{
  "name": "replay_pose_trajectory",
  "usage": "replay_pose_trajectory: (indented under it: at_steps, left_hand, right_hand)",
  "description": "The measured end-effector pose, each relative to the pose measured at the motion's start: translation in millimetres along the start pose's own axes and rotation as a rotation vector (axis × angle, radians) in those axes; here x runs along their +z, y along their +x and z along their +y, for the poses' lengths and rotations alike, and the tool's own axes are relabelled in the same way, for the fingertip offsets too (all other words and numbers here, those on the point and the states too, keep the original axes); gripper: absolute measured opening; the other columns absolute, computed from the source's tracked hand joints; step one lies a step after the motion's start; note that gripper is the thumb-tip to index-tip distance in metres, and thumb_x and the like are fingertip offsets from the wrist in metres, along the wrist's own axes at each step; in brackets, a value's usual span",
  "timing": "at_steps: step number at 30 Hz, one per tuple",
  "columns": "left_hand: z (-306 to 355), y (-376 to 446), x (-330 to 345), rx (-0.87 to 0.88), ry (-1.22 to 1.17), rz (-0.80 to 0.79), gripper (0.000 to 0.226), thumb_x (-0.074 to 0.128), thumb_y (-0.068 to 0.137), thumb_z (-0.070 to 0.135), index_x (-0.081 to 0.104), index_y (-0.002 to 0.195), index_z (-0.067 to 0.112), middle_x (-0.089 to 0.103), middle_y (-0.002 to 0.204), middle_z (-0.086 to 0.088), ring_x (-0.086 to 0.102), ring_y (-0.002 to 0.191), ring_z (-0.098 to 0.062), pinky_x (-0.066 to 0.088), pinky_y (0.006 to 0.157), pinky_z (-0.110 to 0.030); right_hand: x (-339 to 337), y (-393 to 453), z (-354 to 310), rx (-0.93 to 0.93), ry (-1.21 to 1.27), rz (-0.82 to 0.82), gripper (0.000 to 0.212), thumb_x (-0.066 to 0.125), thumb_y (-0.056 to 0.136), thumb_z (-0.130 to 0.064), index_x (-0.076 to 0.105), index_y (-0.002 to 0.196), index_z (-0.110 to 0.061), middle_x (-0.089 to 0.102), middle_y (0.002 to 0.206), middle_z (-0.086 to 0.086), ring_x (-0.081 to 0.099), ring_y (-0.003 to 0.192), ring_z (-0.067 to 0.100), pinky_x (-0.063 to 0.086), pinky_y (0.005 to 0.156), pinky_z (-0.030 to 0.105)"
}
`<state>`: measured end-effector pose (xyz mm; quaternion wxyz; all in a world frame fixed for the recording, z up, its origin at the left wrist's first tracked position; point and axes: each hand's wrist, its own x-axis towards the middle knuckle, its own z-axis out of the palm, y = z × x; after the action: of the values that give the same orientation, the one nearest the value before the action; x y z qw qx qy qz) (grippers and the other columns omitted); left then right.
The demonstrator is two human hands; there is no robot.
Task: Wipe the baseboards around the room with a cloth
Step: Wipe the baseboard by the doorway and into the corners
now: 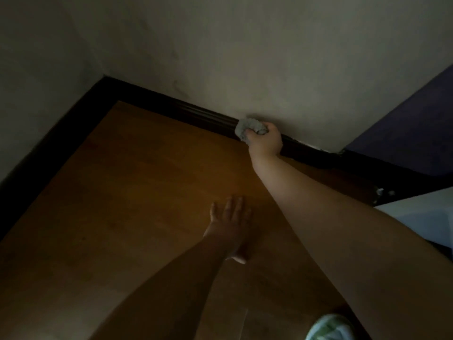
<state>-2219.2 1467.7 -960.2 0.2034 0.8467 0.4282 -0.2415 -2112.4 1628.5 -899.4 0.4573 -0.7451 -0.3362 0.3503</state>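
At about six o'clock the left hand [230, 223] lies flat on the wooden floor [137, 182], fingers straight and spread, holding nothing. Farther out, toward one o'clock, the right hand [266, 143] grips a bunched grey cloth [248, 128], pressing it against the dark baseboard [196, 114] where it meets the pale wall [245, 57].

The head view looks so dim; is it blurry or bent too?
Head view: dim, brightest on the right hand gripping the cloth; the left hand lies in shadow, softly blurred; the dark baseboard looks slanted by the wide lens.
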Motion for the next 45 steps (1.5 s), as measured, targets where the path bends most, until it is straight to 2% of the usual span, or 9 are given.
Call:
replay_pose_trajectory:
  at_steps: [6,13,18,22,25,28,33,39,45]
  left_hand:
    - [-1,2,6,-0.015,0.032,-0.006,0.142,0.075,0.065,0.072,-0.024,0.153,0.022,-0.031,0.158,-0.018,-0.025,0.145,-0.044,-0.001,0.111,-0.074]
    - [1,5,6,-0.042,0.074,-0.032,0.140,0.072,0.067,0.074,-0.025,0.152,0.020,-0.037,0.154,-0.018,-0.027,0.144,-0.043,0.004,0.113,-0.073]
    - [-4,6,13,-0.067,0.096,0.004,0.140,0.065,0.064,0.083,-0.024,0.153,0.024,-0.041,0.151,-0.011,-0.023,0.148,-0.038,0.006,0.117,-0.063]
    - [-4,8,13,-0.047,0.059,0.057,0.125,0.055,0.072,0.085,-0.017,0.156,0.027,-0.027,0.162,-0.012,-0.018,0.151,-0.033,0.003,0.120,-0.055]
    - [9,14,5,0.048,0.079,0.096,0.115,0.050,0.077,0.084,-0.013,0.157,0.030,-0.023,0.164,-0.004,-0.016,0.152,-0.025,0.002,0.119,-0.056]
    - [33,27,-4,0.095,0.074,0.112,0.120,0.056,0.074,0.082,-0.017,0.155,0.033,-0.022,0.164,0.001,-0.014,0.152,-0.023,0.004,0.118,-0.058]
    - [83,61,-22,0.163,0.127,0.014,0.140,0.073,0.062,0.077,-0.023,0.153,0.031,-0.025,0.163,-0.001,-0.017,0.151,-0.028,0.005,0.109,-0.077]
    - [97,79,-18,0.043,0.071,0.026,0.144,0.064,0.059,0.087,-0.027,0.152,0.024,-0.033,0.159,-0.007,-0.023,0.149,-0.032,0.003,0.113,-0.072]
    - [90,74,-24,0.120,0.096,-0.026,0.150,0.074,0.057,0.079,-0.028,0.152,0.023,-0.036,0.158,-0.008,-0.029,0.146,-0.032,0.003,0.116,-0.069]
  right_hand:
    - [-37,18,11,-0.033,-0.119,0.043,0.026,0.072,0.086,-0.028,0.064,0.108,-0.017,0.064,0.110,0.005,0.062,0.095,0.019,0.054,0.080,0.032]
    - [-92,28,27,0.013,-0.093,0.117,0.026,0.069,0.088,-0.025,0.063,0.111,-0.014,0.065,0.111,0.005,0.062,0.097,0.020,0.051,0.079,0.028]
    - [-153,32,45,0.060,-0.146,0.178,0.029,0.067,0.089,-0.027,0.061,0.116,-0.017,0.057,0.121,0.008,0.059,0.102,0.021,0.051,0.088,0.035]
    - [-192,34,63,-0.013,-0.226,0.164,0.030,0.067,0.090,-0.026,0.060,0.117,-0.016,0.054,0.122,0.010,0.057,0.107,0.025,0.051,0.091,0.038]
    - [-203,35,69,-0.017,-0.211,0.178,0.029,0.067,0.090,-0.024,0.061,0.118,-0.015,0.055,0.123,0.010,0.057,0.110,0.025,0.051,0.094,0.039]
    - [-207,34,73,-0.003,-0.174,0.201,0.030,0.066,0.091,-0.024,0.061,0.118,-0.014,0.055,0.122,0.011,0.058,0.107,0.025,0.051,0.094,0.040]
    - [-222,28,100,0.131,-0.136,0.300,0.039,0.063,0.092,-0.029,0.055,0.128,-0.016,0.053,0.130,0.011,0.057,0.112,0.026,0.049,0.098,0.043]
    - [-237,21,136,0.081,-0.145,0.325,0.039,0.068,0.089,-0.031,0.057,0.125,-0.020,0.047,0.135,0.005,0.053,0.117,0.024,0.048,0.096,0.038]
    - [-217,36,132,0.171,-0.109,0.330,0.049,0.065,0.091,-0.032,0.050,0.137,-0.022,0.043,0.140,0.009,0.049,0.123,0.028,0.041,0.098,0.037]
